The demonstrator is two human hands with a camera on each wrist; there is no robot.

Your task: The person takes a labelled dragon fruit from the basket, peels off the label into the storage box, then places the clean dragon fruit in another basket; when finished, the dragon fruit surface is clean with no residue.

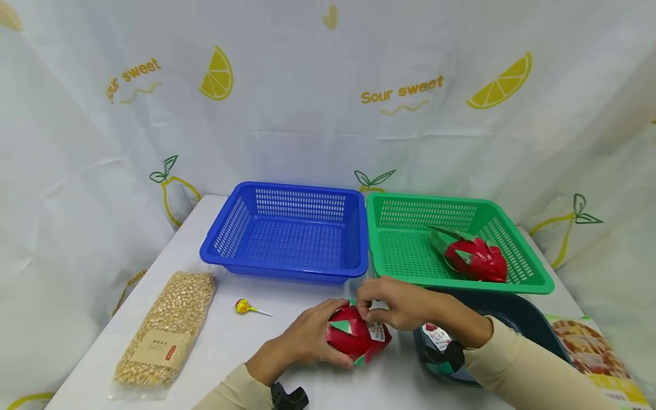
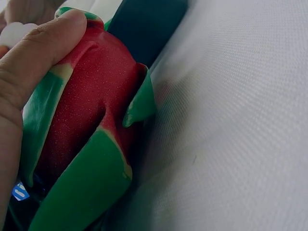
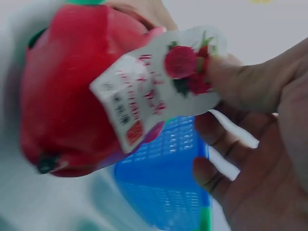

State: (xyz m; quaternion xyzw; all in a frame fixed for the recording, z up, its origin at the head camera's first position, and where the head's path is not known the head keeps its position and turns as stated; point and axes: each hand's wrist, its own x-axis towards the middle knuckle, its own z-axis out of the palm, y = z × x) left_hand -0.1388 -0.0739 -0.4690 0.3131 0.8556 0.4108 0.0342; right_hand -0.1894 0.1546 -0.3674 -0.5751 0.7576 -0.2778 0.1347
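A red dragon fruit (image 1: 353, 336) with green scales sits on the white table. My left hand (image 1: 312, 333) grips it from the left, and its thumb lies along the fruit (image 2: 86, 110) in the left wrist view. My right hand (image 1: 397, 302) pinches one end of a white label (image 3: 159, 84) printed with red fruit and characters. The label's other end lies against the fruit's skin. A second dragon fruit (image 1: 479, 261) lies in the green basket (image 1: 400, 250).
A blue basket (image 1: 292, 239) stands left of the green one. A dark basin (image 1: 528, 319) under my right forearm holds something with a white label (image 1: 437, 337). A grain bag (image 1: 169, 324), a lollipop (image 1: 242, 306) and a food-picture package (image 1: 589, 347) lie about.
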